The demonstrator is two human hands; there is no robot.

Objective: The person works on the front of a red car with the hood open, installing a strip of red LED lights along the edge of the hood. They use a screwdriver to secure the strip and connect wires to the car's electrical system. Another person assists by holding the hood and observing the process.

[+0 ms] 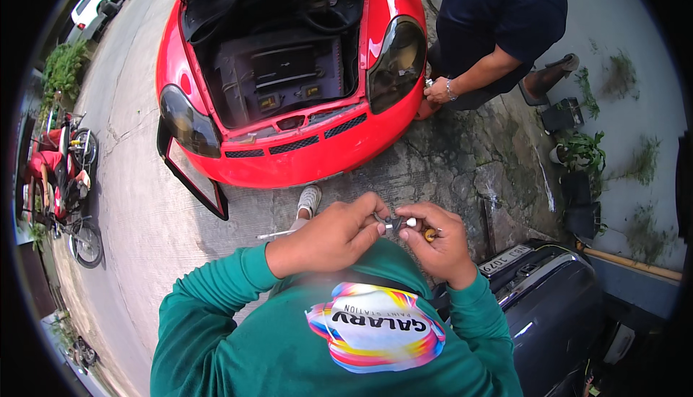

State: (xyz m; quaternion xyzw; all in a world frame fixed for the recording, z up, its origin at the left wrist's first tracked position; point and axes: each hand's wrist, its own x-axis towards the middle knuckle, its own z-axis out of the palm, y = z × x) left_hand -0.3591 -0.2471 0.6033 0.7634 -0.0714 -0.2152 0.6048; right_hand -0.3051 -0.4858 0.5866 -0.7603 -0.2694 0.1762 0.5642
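In front of my belly, both hands meet at a small dark part with a white piece (390, 225), possibly a connector. My left hand (325, 234) pinches its left side between thumb and fingers. From the other side, my right hand (442, 245) is closed on the same part. A white-tipped piece (411, 221) shows at my right fingertips, and a small yellow object (431, 234) sits within that hand, its kind mostly hidden. A thin white rod or cable (278, 235) sticks out to the left, behind my left hand.
A red car (303, 173) stands ahead with its front lid raised. Beside it, a person in dark clothes (498, 14) rests one hand on it. A dark car (541, 310) is close on my right. Motorcycles (61, 173) stand left; potted plants (581, 151) line the right wall.
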